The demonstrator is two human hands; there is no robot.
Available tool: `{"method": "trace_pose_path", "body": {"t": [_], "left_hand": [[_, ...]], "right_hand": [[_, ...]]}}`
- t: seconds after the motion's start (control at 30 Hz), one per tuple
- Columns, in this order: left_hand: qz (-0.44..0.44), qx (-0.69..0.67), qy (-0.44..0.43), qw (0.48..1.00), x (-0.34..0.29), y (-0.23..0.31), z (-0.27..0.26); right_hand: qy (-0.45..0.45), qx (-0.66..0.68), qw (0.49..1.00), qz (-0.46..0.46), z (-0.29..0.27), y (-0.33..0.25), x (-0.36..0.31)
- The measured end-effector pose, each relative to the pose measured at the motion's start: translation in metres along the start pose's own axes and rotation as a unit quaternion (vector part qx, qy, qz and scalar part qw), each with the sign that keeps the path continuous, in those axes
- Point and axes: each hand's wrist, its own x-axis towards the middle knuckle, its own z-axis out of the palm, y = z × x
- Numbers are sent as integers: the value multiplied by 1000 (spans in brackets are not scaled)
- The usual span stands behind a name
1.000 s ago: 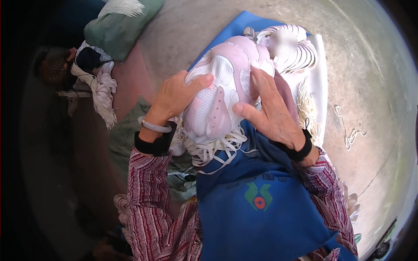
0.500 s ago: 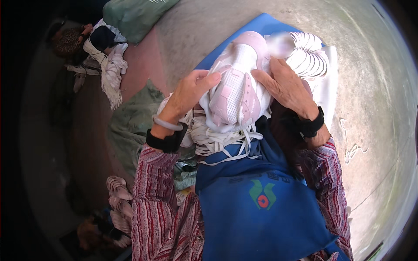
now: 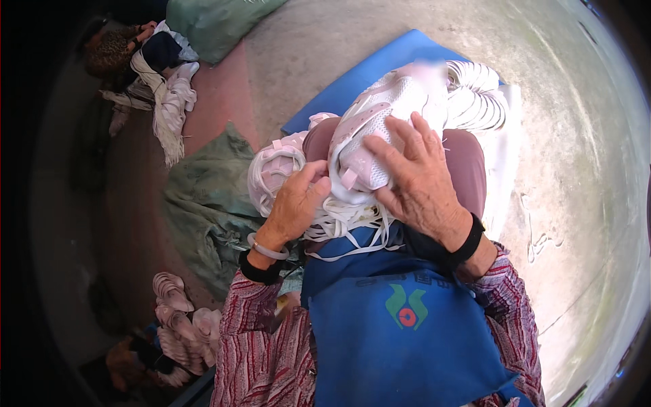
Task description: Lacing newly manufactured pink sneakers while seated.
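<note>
Pink-and-white mesh shoe upper is resting over the near lap, between both bare hands.
Right hand is spreading its fingers wide across the upper's right side, its thumb lying near the near opening; left hand is keeping finger and thumb narrowly parted at the upper's near left edge, and whether they are pinching it cannot be told. White laces are lying just below the upper, above a blue apron. Another pink-and-white upper is sitting left; a striped white bundle is lying far right.
</note>
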Motion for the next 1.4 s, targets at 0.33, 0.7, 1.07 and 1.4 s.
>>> {"method": "trace_pose_path", "body": {"t": [0.33, 0.7, 1.07, 1.4], "left_hand": [[82, 129, -150, 977, -12, 37, 18], [-93, -228, -108, 963, -21, 34, -11], [7, -49, 5, 999, 73, 43, -6], [-34, 106, -79, 991, 69, 63, 8]], "right_hand": [[12, 72, 996, -42, -9, 36, 11], [-48, 72, 994, -68, 1, 28, 9], [-46, 6, 995, -91, -9, 18, 5], [-49, 33, 995, -78, -8, 10, -2]]}}
